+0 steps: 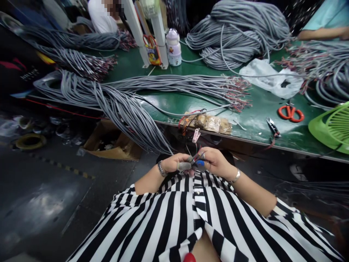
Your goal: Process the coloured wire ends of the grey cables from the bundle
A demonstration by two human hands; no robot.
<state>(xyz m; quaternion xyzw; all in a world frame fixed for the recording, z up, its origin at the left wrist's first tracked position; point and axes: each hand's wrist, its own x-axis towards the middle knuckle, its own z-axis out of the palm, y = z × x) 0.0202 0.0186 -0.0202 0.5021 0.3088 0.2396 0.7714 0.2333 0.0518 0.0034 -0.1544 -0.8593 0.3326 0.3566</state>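
Okay, both hands are up close to the striped shirt, just below the near edge of the green surface (253, 109). The left hand (173, 163) has its fingers curled tight round a short stub of grey cable (184, 166): round, smooth and rubbery. Its long axis runs left to right, and the stripped end points right at the other hand. The right hand (218, 162) meets it there, fingers bunched shut on the coloured wires (198, 156), thin red and dark strands that fan up and away toward the surface's edge. A blue piece (201, 165) peeks out under those fingers, too small to tell what it is. A metal bracelet sits on each wrist. Just beyond the hands a small white clip (195, 135) dangles from the edge, beneath a brown taped block (211, 123). To the left, a thick cable bundle (122, 105) drapes off the surface in long grey ropes, down past a cardboard box (114, 143) on the floor. Off to the right lie orange-handled scissors (291, 112), dark cutters (272, 127) and a lime-green plastic fan (332, 127) with a slatted grille. Far back, a big cable coil (240, 32) is heaped up beside a crumpled clear bag (272, 80) and a white bottle (173, 47). A co-worker's forearm (321, 34) rests at the far right.
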